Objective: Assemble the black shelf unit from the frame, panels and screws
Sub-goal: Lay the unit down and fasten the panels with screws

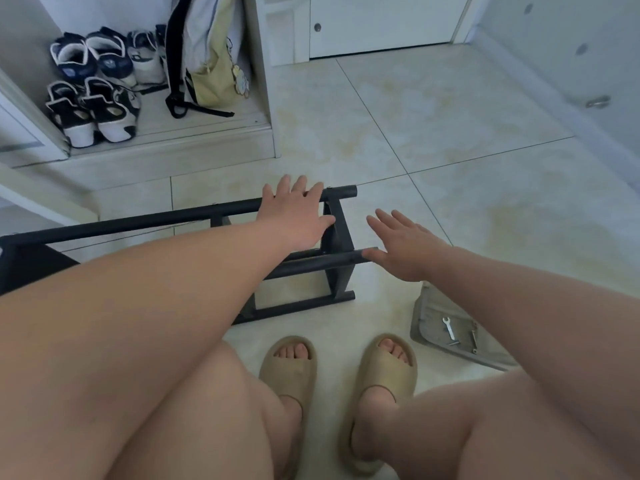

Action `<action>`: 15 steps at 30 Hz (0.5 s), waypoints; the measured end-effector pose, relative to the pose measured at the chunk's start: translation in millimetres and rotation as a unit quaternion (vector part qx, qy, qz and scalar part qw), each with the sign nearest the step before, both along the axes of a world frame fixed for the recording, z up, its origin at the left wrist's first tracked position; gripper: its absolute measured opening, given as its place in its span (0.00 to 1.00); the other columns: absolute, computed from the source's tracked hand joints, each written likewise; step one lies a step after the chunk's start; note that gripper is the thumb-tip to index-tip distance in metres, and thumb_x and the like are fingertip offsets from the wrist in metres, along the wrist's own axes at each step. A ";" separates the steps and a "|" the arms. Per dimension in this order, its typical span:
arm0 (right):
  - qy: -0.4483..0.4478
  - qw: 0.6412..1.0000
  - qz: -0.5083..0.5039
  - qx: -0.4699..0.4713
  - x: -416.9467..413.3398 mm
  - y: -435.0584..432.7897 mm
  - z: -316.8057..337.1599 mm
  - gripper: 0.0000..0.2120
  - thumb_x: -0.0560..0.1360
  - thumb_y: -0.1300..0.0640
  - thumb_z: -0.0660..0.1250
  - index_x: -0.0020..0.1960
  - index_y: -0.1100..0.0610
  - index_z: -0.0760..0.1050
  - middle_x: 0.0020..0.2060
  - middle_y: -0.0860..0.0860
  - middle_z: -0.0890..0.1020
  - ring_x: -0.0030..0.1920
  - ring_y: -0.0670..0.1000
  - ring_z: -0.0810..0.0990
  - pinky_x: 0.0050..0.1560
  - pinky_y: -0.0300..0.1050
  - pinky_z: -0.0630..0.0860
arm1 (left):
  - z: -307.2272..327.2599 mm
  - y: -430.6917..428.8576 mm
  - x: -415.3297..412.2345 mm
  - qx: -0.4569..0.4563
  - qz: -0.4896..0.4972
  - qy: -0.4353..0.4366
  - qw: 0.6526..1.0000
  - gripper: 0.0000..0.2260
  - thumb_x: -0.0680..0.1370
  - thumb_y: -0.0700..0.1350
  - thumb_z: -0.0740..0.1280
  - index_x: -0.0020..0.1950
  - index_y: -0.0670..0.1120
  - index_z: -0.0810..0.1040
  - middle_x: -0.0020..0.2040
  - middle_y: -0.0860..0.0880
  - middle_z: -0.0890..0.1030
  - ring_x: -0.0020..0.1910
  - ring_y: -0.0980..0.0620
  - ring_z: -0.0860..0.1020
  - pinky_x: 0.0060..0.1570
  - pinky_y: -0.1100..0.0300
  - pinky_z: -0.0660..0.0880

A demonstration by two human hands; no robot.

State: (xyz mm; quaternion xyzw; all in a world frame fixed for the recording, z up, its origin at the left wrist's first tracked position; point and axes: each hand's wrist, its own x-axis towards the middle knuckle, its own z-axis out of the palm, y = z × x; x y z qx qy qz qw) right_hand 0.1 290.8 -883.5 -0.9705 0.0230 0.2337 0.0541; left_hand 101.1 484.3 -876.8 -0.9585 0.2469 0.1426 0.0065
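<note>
The black shelf frame lies on its side on the tiled floor in front of me, its round tubes running left to right. My left hand rests flat with straight fingers over the far tube near the frame's right end panel. My right hand is spread open just right of the frame, its thumb touching the end of the nearer tube. A small wrench and screws lie on a grey bag at the right.
My knees and feet in tan slippers fill the near floor. An open white cupboard at the back left holds several shoes and a hanging backpack. A white door stands behind.
</note>
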 end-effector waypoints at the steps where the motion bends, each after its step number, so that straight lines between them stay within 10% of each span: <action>1: 0.004 1.000 -0.005 -0.004 -10.5 -3.8 2.3 0.34 0.83 0.38 0.50 0.83 0.50 0.43 0.82 0.47 0.43 0.81 0.52 0.41 0.79 0.57 0.50 | 3.6 -5.5 -8.0 -0.005 -0.014 -0.006 1.000 0.31 0.83 0.64 0.51 0.82 0.53 0.48 0.83 0.46 0.48 0.81 0.41 0.44 0.77 0.38 0.47; 15: 0.195 0.967 -0.143 -0.085 -100.2 -119.0 -11.0 0.27 0.85 0.46 0.55 0.80 0.59 0.60 0.77 0.58 0.65 0.76 0.60 0.66 0.72 0.51 0.65 | -1.1 -135.3 -85.7 0.006 -0.278 -0.037 0.960 0.29 0.84 0.60 0.54 0.80 0.48 0.57 0.82 0.44 0.49 0.81 0.43 0.41 0.78 0.46 0.46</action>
